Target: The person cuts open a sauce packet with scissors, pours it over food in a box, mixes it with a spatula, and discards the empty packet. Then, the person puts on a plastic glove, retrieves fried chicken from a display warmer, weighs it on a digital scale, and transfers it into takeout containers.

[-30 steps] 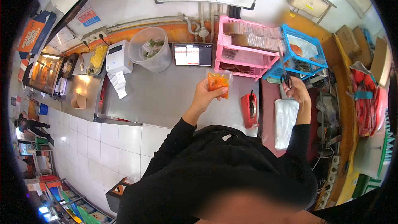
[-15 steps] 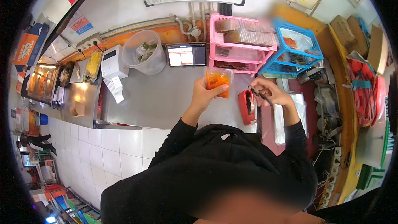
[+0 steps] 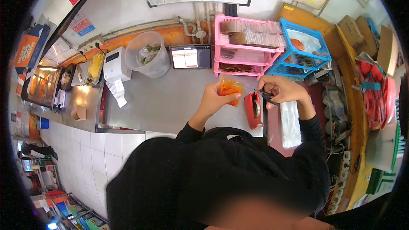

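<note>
My left hand (image 3: 216,99) pinches a small clear plastic packet (image 3: 230,88) with orange contents, holding it above the steel counter. My right hand (image 3: 281,90) is closed around the black handles of a pair of scissors (image 3: 266,96). The scissor blades point left and reach the packet's right side; whether they are cutting it I cannot tell. Just below the scissors, a red tape dispenser (image 3: 254,111) stands on the counter. A stack of clear plastic bags (image 3: 291,125) lies beneath my right forearm.
Pink tiered trays (image 3: 249,47) and a blue rack (image 3: 304,47) stand behind my hands. To the left are a tablet (image 3: 191,56), a clear tub (image 3: 149,55) with greens and a white label printer (image 3: 117,64). Steel counter (image 3: 170,102) runs along the wall.
My right hand has brought the scissors up and left, so the blades now meet the packet. My left hand has shifted slightly right and tilted the packet.
</note>
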Motion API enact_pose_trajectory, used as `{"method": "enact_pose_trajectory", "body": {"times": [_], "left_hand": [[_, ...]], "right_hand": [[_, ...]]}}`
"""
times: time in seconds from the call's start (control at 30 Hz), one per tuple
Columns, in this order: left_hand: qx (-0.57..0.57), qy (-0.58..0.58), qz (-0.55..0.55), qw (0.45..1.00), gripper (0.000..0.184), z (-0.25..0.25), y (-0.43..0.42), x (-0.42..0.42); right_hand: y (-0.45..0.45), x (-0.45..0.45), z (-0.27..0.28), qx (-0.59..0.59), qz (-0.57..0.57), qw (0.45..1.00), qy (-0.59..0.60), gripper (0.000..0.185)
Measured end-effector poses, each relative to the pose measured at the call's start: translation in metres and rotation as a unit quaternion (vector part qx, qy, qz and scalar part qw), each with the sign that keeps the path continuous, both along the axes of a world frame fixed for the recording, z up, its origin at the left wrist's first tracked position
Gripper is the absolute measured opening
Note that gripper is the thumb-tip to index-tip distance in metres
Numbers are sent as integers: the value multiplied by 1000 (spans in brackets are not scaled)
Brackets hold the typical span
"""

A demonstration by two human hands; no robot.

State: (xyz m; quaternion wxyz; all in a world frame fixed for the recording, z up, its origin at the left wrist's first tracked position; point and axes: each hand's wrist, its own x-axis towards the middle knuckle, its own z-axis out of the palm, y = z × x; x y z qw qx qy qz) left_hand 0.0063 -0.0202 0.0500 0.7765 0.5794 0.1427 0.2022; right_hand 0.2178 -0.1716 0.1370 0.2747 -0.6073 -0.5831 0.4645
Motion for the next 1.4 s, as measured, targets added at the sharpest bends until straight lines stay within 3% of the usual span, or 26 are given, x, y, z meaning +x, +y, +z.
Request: {"method": "enact_pose_trajectory", "body": {"times": [0.23, 0.37, 0.43, 0.53, 0.67, 0.73, 1.07, 1.13, 1.27, 1.33, 1.4], "left_hand": [[6, 5, -8, 1000, 27, 2, 1, 6], [17, 15, -28, 999, 28, -1, 1, 9], [21, 22, -41, 999, 27, 2, -2, 11], [20, 31, -57, 998, 27, 1, -5, 13], [37, 39, -60, 997, 29, 2, -5, 13], [51, 48, -74, 995, 30, 2, -5, 14], [44, 84, -95, 991, 31, -5, -16, 18], [38, 92, -101, 990, 31, -11, -18, 20], [32, 101, -81, 991, 31, -14, -21, 21], [19, 104, -65, 992, 31, -24, -17, 19], [4, 107, -50, 993, 30, -37, -10, 13]], "right_hand": [[-8, 6, 2, -60, -35, 995, 68, 47], [-11, 6, 5, -46, -19, 998, 44, 42], [-9, 3, 6, 13, 26, 997, -65, 45], [-7, -6, 12, -8, -12, 1000, 18, 57], [-9, -7, 19, -32, -24, 999, 26, 67], [-8, -10, 18, -9, -14, 1000, -23, 65], [-2, -5, 10, -25, 25, 999, 40, 61], [0, -11, 11, -32, 17, 999, -21, 62], [-1, 3, 3, -36, 40, 998, -18, 61], [-6, 20, -1, -23, 98, 995, -22, 50], [-13, 37, -2, -75, 71, 995, -6, 44]]}}
